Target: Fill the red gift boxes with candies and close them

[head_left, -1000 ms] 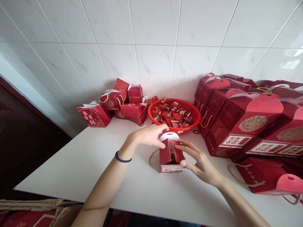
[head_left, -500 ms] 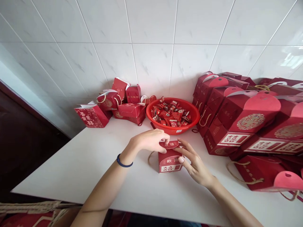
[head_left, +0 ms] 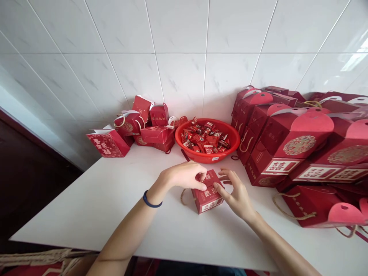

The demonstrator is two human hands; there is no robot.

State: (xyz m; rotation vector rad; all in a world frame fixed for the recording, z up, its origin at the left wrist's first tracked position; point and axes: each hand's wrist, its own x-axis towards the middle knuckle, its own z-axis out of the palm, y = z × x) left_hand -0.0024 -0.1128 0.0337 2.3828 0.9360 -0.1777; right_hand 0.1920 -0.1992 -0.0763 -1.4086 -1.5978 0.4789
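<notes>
A small red gift box [head_left: 207,194] with a rope handle lies on the white table [head_left: 115,203] in front of me, its top flap folded down. My left hand [head_left: 184,175] curls over the box's top left edge, thumb and fingers pressed on the flap. My right hand [head_left: 234,191] grips the box's right side, fingers bent around it. A blue band circles my left wrist. Just behind the box stands a red plastic basin [head_left: 207,141] filled with red-wrapped candies.
Several large red gift boxes [head_left: 290,145] are stacked along the right, one lying near the front right edge. A pile of small red boxes [head_left: 138,128] sits at the back left against the tiled wall. Below the table's near edge lie rope-handled red bags [head_left: 37,260].
The box's flaps stood open with a white tab raised a second ago; now the top is folded shut. Both hands have pressed down onto it and the box has turned slightly.
</notes>
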